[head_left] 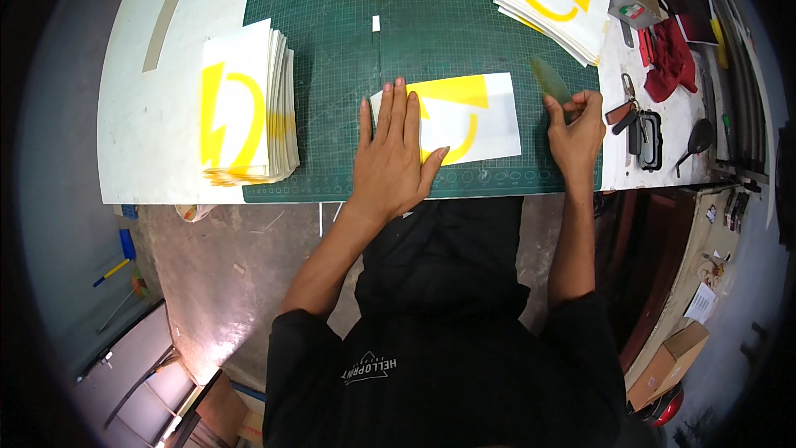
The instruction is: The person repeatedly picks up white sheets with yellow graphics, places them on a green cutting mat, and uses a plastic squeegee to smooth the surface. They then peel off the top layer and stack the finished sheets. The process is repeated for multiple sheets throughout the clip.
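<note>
A white folded sheet with a yellow print (489,129) lies on the green cutting mat (332,0), slightly tilted. My left hand (394,145) rests flat on its left part, fingers stretched out and pointing away from me. To the right of the sheet, my right hand (578,129) pinches a thin, translucent greenish piece with a curved edge (549,80) between thumb and fingers. This piece is apart from the sheet, above the mat's right side. The sheet's left end is partly hidden under my left hand.
A thick stack of folded printed sheets (249,108) stands at the left, another pile (555,0) at the far right. Beyond my right hand lie keys (632,116), a black-framed case (651,141) and a red cloth (670,62). A small white piece (376,23) lies on the mat.
</note>
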### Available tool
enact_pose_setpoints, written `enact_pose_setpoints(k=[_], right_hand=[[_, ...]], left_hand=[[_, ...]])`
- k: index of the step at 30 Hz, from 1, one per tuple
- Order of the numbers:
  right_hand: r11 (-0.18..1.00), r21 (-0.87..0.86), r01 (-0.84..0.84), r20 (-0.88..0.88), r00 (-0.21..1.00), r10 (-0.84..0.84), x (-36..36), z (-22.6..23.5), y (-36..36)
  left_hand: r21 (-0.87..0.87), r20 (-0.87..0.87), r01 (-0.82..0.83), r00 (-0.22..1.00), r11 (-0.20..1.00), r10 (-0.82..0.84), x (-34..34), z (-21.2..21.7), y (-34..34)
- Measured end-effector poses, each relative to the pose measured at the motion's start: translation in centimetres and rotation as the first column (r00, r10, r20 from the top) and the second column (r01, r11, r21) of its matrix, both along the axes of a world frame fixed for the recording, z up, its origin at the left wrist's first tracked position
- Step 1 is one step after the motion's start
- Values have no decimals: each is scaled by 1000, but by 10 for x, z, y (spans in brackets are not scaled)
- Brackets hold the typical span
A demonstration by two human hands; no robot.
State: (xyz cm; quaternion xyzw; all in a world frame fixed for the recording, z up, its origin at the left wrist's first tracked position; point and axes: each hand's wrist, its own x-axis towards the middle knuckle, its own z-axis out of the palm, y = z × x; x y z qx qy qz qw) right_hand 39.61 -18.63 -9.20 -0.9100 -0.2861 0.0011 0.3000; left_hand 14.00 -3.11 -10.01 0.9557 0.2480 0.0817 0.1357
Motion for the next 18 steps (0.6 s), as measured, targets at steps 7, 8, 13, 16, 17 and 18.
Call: enact_pose_setpoints(k=[7, 8, 13, 16, 17, 18], right_hand=[[834, 106, -541, 428, 782, 453, -105, -19, 65], [749, 262, -609, 277, 791, 546, -114, -20, 72], [939, 143, -312, 404, 885, 233, -67, -20, 48], [902, 173, -396, 383, 870, 309, -85, -10, 33], [837, 144, -528, 373, 813, 448, -106, -10, 30], [800, 172, -574, 265, 810, 524, -121, -5, 26]], left_hand=[[23, -52, 15, 999, 1000, -14, 2, 1, -1], [42, -63, 16, 998, 999, -13, -1, -2, 0], [41, -55, 9, 998, 999, -6, 1, -1, -1], [13, -44, 5, 999, 1000, -4, 2, 0, -2], [10, -35, 9, 999, 1000, -9, 3, -1, -2], [8, -25, 10, 1000, 1000, -10, 2, -3, -2]])
